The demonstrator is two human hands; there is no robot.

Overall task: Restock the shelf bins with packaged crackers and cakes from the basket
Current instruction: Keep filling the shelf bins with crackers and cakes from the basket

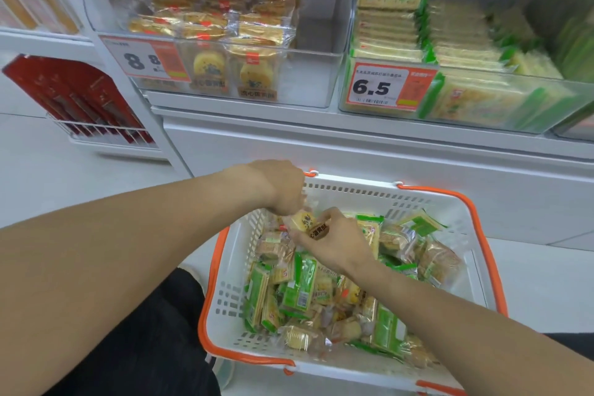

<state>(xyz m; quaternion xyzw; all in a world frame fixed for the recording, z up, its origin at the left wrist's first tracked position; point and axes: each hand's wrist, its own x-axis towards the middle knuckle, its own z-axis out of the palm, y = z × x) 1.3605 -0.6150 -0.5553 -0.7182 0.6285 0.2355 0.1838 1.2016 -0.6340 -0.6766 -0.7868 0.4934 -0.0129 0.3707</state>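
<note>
A white basket (353, 193) with orange handles stands on the floor, holding several green cracker packs (300, 286) and clear-wrapped yellow cakes (299, 337). Over its far left corner both hands meet on one wrapped yellow cake (305, 222). My left hand (283, 190) pinches the cake's far end from above. My right hand (334, 241) grips its near end, thumb on the brown label. Above, a clear shelf bin (289, 74) holds the same cakes, and a second clear bin (482, 100) to the right holds green cracker packs.
Price tags reading 8.8 (144, 59) and 6.5 (385, 87) hang on the bin fronts. A white shelf base (353, 145) runs under the bins. A wire rack with red boxes (80, 100) stands at the left. My dark-clothed knee (144, 331) is beside the basket.
</note>
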